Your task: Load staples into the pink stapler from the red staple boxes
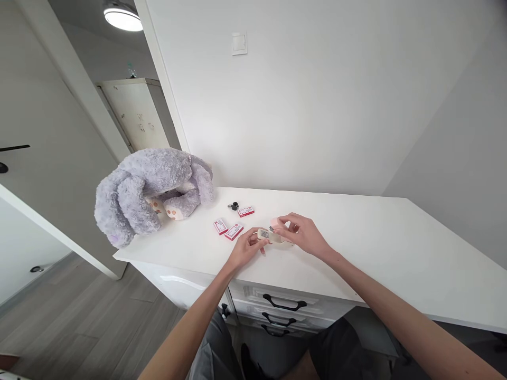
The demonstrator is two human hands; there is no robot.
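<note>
My left hand (pixel 248 247) is closed around the near end of a small off-white power strip (pixel 264 234), low over the white top. Dark socket openings show on its face, and its far part lies partly behind my right hand. Between the fingertips of my right hand (pixel 300 231) is a pale pink charger plug (pixel 274 223), with small metal prongs pointing toward the strip. Whether the prongs touch the sockets I cannot tell. Left of my hands lie red-and-white small boxes (pixel 234 231), (pixel 220 226), and another box (pixel 246 211) farther back beside a black key (pixel 234 206).
A large grey-lilac plush toy (pixel 158 174) slumps at the left end of the white cabinet top (pixel 356 237). Behind stands a white wall with a light switch (pixel 239 43). Drawers with black handles (pixel 284 303) are below the front edge. A doorway opens at left.
</note>
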